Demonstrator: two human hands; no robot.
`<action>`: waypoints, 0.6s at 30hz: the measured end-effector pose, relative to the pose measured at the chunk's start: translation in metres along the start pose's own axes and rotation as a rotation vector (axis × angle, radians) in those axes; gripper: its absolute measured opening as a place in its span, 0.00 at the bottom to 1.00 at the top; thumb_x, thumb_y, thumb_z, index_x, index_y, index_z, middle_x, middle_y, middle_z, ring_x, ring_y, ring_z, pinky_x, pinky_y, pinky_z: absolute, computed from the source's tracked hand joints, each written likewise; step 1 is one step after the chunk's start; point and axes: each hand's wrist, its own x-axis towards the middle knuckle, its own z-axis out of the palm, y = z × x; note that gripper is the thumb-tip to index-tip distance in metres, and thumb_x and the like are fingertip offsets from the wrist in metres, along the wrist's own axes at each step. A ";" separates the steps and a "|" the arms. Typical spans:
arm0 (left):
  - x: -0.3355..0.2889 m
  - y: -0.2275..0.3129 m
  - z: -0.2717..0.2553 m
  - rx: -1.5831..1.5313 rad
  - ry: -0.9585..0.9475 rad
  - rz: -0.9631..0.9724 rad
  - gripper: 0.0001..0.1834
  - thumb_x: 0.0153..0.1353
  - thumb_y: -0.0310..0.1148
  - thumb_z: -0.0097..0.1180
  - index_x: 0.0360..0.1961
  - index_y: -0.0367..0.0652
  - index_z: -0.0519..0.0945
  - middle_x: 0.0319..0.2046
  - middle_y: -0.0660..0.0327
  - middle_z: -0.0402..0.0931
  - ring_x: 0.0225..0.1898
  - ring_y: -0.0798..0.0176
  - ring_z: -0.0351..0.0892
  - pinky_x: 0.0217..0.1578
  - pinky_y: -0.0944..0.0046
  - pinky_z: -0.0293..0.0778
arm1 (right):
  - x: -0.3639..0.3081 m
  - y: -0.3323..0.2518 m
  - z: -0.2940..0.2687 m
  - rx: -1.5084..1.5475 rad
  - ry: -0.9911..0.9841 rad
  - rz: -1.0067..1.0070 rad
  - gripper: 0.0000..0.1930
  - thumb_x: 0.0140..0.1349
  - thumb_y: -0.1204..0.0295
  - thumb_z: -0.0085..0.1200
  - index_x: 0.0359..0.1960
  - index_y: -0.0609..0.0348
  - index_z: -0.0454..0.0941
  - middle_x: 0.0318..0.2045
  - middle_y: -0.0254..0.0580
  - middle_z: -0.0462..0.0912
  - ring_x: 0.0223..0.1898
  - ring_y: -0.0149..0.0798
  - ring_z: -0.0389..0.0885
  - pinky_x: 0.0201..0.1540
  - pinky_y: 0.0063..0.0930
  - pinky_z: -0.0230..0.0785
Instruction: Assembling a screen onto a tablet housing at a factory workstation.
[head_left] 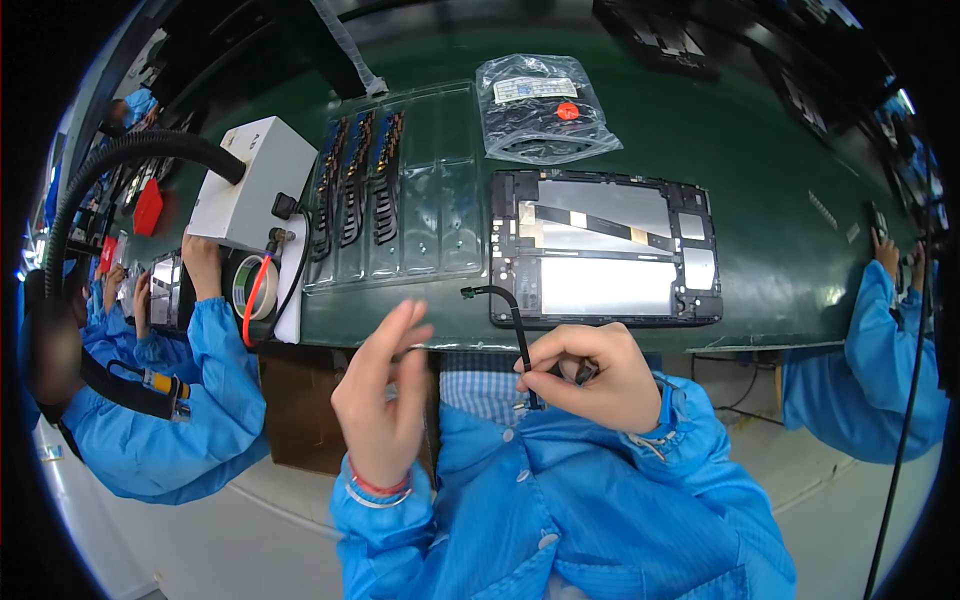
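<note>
My right hand (pixel 610 380) pinches a thin black flex cable (pixel 517 325) between thumb and fingers, just off the near edge of the table. The cable rises from the grip and bends left at its top, ending in a small connector. A dark object (pixel 584 372) is tucked within the same hand; its kind is hidden. To the left, my left hand (pixel 382 395) is raised with its fingers apart, holding nothing. Beyond both hands lies an opened tablet (pixel 610 285) with a black frame, silver panels and a dark strip running slantwise across it.
A clear plastic tray (pixel 430 215) with rows of dark flex cables stands left of the tablet. Behind lies a plastic bag (pixel 548 125) of black parts. Further left are a white box (pixel 262 165) with a black hose and a tape roll (pixel 262 290). Co-workers' arms show at both sides.
</note>
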 end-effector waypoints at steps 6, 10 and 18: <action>0.019 0.014 0.021 -0.001 0.075 0.329 0.14 0.46 0.18 0.61 0.37 0.35 0.80 0.32 0.52 0.80 0.34 0.59 0.81 0.29 0.68 0.76 | -0.010 0.004 0.004 -0.038 0.036 -0.057 0.09 0.50 0.81 0.58 0.34 0.63 0.79 0.28 0.38 0.83 0.18 0.16 0.68 0.19 0.11 0.57; 0.016 0.022 0.028 -0.051 0.108 0.330 0.11 0.46 0.19 0.62 0.34 0.36 0.81 0.30 0.53 0.80 0.31 0.59 0.82 0.30 0.68 0.76 | -0.007 -0.013 0.004 0.078 0.164 -0.112 0.13 0.47 0.82 0.58 0.38 0.63 0.78 0.31 0.38 0.83 0.17 0.16 0.62 0.19 0.11 0.53; 0.011 0.022 0.040 -0.078 0.164 0.411 0.13 0.45 0.18 0.63 0.35 0.35 0.80 0.31 0.52 0.81 0.32 0.59 0.82 0.32 0.68 0.77 | 0.009 -0.015 0.006 -0.218 0.375 -0.307 0.10 0.45 0.82 0.60 0.33 0.64 0.80 0.27 0.44 0.80 0.28 0.36 0.80 0.29 0.24 0.71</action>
